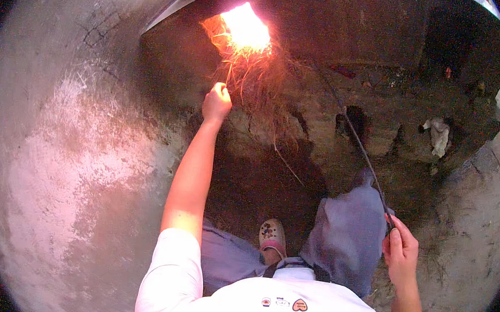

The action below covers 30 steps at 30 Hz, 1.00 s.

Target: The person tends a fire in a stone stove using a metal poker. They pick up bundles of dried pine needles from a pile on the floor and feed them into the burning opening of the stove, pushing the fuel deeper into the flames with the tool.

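Bright fire [246, 27] glows in a square opening in the dark front of a stove [357, 26]. A loose heap of dry straw or pine needles [262, 76] spills from the opening's mouth to the floor. My left hand [217, 102] reaches up just below the fire, its fingers pinched on a thin stalk of this tinder. Down at the right, by my knee, my right hand [401, 249] grips one end of a long thin dark rod [361, 146]. The rod slants up and left toward the stove; its far end fades into the shadow near the tinder.
A crumpled whitish scrap [438, 137], perhaps paper, lies on the dirty floor at the right. One thin twig [289, 165] lies between my knees. My clog [272, 237] is below it. A stained plaster or concrete surface [92, 150] extends along the left.
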Tool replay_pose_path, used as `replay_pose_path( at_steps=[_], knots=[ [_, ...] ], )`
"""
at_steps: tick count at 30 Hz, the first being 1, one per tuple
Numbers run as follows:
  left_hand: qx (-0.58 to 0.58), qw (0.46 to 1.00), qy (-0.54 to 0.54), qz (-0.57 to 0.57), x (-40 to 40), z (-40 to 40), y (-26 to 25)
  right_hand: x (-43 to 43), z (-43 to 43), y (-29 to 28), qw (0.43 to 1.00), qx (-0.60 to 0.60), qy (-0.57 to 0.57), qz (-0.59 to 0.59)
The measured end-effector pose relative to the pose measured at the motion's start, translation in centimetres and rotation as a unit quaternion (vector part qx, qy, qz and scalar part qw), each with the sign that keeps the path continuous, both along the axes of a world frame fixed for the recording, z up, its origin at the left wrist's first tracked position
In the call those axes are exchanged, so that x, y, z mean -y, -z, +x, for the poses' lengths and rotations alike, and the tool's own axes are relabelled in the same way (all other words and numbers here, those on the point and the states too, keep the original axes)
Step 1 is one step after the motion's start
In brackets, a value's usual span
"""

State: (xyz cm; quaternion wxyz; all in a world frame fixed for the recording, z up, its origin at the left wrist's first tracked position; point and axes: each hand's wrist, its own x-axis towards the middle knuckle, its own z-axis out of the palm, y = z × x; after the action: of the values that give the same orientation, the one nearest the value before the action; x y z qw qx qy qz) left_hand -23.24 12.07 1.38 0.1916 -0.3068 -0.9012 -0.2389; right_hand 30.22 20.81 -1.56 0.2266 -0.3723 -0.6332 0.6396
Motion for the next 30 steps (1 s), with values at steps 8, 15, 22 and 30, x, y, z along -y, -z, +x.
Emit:
replay_pose_path(
  at_steps=[8, 15, 22, 30],
  knots=[
    [0.029, 0.979, -0.119, -0.165, -6.5, -4.9, 2.8, -2.5, -2.7, -0.8, 0.989, -0.013, -0.088, -0.116],
    [0.217, 0.958, -0.107, -0.154, -8.4, -3.2, 5.8, -4.3, -8.6, -1.2, 0.922, -0.08, -0.161, -0.343],
    [0.211, 0.961, -0.105, -0.147, -8.1, -3.1, 7.1, -3.5, -16.8, -4.1, 0.824, -0.191, -0.169, -0.505],
    [0.2, 0.959, -0.165, -0.11, -9.1, -4.8, 8.7, -3.4, -23.2, -1.3, 0.84, -0.207, -0.161, -0.476]
  ],
)
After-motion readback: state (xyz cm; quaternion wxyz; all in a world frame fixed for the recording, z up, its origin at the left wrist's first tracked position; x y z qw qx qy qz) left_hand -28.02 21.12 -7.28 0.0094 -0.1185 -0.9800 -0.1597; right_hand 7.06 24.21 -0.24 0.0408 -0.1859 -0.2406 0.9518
